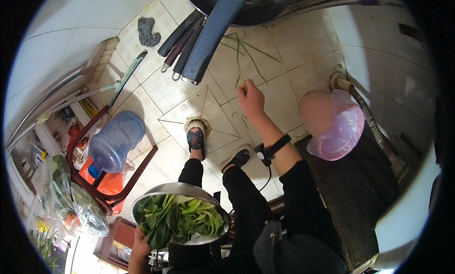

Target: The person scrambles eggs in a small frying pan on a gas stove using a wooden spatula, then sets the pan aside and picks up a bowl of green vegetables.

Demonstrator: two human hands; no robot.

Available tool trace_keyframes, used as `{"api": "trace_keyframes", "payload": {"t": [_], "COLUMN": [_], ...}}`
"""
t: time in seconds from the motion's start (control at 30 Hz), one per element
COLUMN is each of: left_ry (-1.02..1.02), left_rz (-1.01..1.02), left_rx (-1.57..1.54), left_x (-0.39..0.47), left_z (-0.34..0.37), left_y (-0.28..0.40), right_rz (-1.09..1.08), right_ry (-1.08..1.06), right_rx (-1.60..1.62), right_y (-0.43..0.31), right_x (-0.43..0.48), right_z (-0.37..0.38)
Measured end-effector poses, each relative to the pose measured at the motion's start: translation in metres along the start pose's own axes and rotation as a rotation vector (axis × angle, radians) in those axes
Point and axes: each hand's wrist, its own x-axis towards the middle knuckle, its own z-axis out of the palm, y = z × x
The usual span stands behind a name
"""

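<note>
My left hand [141, 243] grips the rim of a metal bowl [177, 188], tilted so that the leafy greens [177, 217] in it show. Held out over the floor, my right hand [251, 100] pinches the end of several long, thin green stalks [245, 53]. They fan out away from me; whether they are scallions or chives I cannot tell. A dark strap with a small device [277, 146] is around my right forearm.
Pan handles, one blue [209, 43], jut out above the tiled floor [245, 78]. At left are a water jug [117, 142], a wooden chair frame [71, 149], bagged vegetables [71, 199] and a broom [101, 60]. A pink basin with a clear bag [341, 139] is at right, beside a corrugated hose [369, 117].
</note>
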Motion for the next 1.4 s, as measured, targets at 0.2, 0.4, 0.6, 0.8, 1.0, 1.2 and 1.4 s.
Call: {"api": "trace_keyframes", "payload": {"t": [0.2, 0.4, 0.6, 0.8, 1.0, 1.2, 1.4], "left_ry": [-0.076, 0.010, 0.084, 0.026, -0.103, -0.183, -0.240], "left_rz": [0.042, 0.116, 0.035, -0.020, 0.049, 0.197, 0.373], "left_rx": [0.041, 0.112, 0.059, -0.068, -0.019, -0.033, 0.064], "left_x": [-0.003, 0.011, 0.012, 0.006, -0.005, -0.023, -0.062], "left_z": [0.015, 0.005, -0.010, -0.003, 0.010, 0.021, 0.021], "left_y": [0.037, 0.035, 0.009, 0.008, 0.028, 0.054, 0.074], "right_rz": [-0.028, 0.109, 0.138, -0.011, -0.303, -0.424, -0.347], "right_ry": [0.011, 0.084, 0.039, 0.109, 0.219, 0.303, 0.115], "right_rx": [-0.203, -0.406, -0.342, 0.120, 0.623, 0.714, 1.233], "right_y": [0.011, 0.023, 0.034, 0.000, -0.059, -0.124, -0.171], "right_x": [0.020, 0.091, 0.110, 0.040, -0.084, -0.204, -0.322], "right_z": [-0.018, 0.047, 0.078, 0.017, -0.129, -0.276, -0.400]}}
